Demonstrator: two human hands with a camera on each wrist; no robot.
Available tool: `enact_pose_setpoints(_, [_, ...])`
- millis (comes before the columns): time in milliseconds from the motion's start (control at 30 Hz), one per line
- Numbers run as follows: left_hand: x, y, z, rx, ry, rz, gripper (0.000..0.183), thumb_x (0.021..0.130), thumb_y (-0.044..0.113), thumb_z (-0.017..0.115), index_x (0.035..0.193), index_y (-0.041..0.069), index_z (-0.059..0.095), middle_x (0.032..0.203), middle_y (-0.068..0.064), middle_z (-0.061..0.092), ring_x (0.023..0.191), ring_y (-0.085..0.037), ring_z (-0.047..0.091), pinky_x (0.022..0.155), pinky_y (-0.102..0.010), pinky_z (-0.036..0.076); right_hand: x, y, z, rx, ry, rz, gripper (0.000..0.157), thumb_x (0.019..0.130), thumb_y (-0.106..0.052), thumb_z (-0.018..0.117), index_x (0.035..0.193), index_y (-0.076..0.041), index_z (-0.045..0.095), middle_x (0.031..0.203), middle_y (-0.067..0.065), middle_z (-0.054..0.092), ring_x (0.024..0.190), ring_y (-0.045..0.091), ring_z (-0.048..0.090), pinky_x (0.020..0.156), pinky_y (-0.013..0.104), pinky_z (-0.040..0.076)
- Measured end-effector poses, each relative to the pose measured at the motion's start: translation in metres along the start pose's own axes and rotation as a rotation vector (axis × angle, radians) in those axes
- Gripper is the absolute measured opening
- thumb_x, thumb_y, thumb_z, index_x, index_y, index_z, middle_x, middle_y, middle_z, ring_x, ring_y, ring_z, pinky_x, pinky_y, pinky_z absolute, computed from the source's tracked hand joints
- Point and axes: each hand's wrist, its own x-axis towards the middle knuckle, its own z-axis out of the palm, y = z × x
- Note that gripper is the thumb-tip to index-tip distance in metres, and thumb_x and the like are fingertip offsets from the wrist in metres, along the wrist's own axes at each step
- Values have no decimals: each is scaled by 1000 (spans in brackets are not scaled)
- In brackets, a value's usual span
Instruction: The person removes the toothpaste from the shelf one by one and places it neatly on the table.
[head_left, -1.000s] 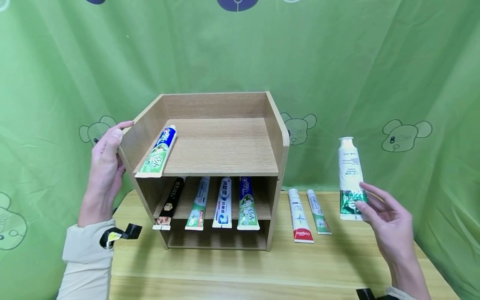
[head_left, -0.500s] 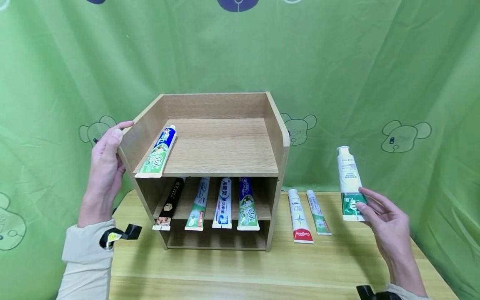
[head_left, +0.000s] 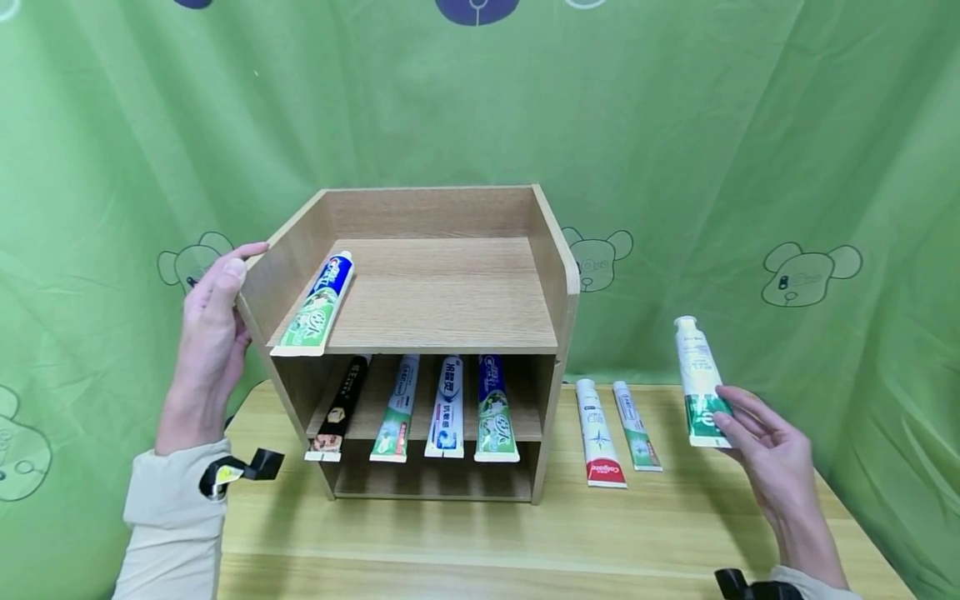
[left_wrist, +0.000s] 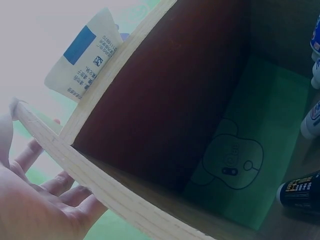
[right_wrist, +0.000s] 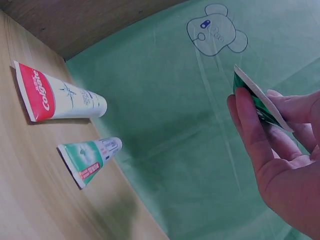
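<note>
A white and green toothpaste tube point(head_left: 699, 383) is pinched near its flat green end by the thumb and fingers of my right hand point(head_left: 772, 471), cap up and leaning slightly left above the table. In the right wrist view only the tube's crimped end point(right_wrist: 262, 100) shows between the fingers. My left hand point(head_left: 210, 342) grips the left side panel of a wooden shelf point(head_left: 442, 292) at its front upper corner. One blue and green toothpaste tube point(head_left: 317, 304) lies on the top tier at the left. Several tubes, among them a black one point(head_left: 341, 408), lie along the middle tier.
On the table point(head_left: 480, 542), right of the shelf, lie a red and white Colgate tube point(head_left: 600, 433) and a smaller green and white tube point(head_left: 637, 425). The shelf's lowest tier point(head_left: 435, 482) is in shadow. A green curtain point(head_left: 675, 125) hangs behind.
My right hand has lowered slightly and shifted a little left, and its tube has come down with it, turning a little. The left hand and the shelf have stayed still.
</note>
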Motion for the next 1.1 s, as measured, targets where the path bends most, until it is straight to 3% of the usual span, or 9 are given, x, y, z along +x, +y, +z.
enact_pose_setpoints(233, [0, 0, 0, 5, 0, 7, 43, 102, 39, 59, 138, 15, 64, 131, -11, 49, 113, -26, 52, 84, -32, 52, 2, 6, -12, 41, -9, 98, 45, 96, 11, 63, 133, -12, 68, 116, -3, 75, 97, 12, 73, 77, 26, 59])
enact_pose_setpoints(600, [0, -1, -1, 3, -7, 2, 43, 102, 38, 58, 139, 16, 63, 131, -11, 48, 112, -26, 52, 84, -31, 52, 7, 19, -29, 31, -54, 230, 52, 98, 10, 60, 140, -20, 63, 117, -12, 72, 100, 11, 70, 85, 27, 57])
enact_pose_setpoints(1100, [0, -1, 0, -4, -1, 0, 43, 103, 38, 58, 138, 16, 63, 129, -11, 50, 112, -25, 53, 84, -30, 52, 11, 46, -46, -30, -9, 304, 58, 95, 4, 69, 146, -21, 56, 111, -15, 72, 99, 10, 69, 87, 28, 57])
